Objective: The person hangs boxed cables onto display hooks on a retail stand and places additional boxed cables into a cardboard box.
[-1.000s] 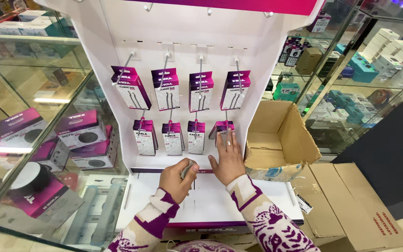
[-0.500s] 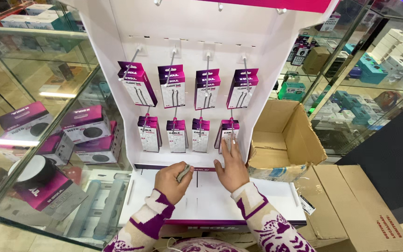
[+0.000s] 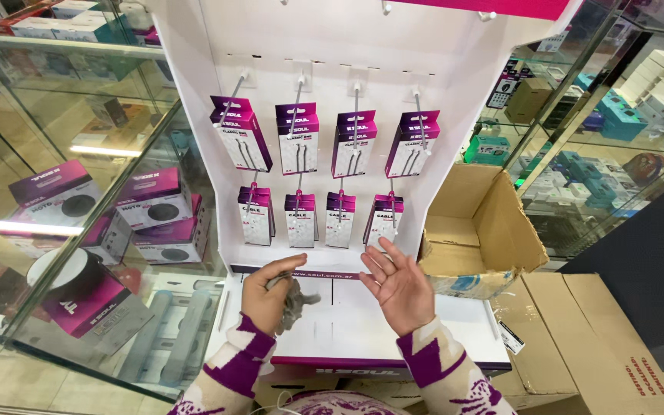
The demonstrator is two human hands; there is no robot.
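White display stand (image 3: 455,84); left hand (image 3: 267,296) clutches grey cloth (image 3: 295,296); right hand (image 3: 400,284) wide open beside.

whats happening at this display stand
A person stands at a white display stand hung with two rows of purple-topped cable packs. The left hand is closed around something small and crumpled, greyish; what it is cannot be told. The right hand is open, palm up, holding nothing, just below the lower right pack. An open cardboard box sits beside the stand.
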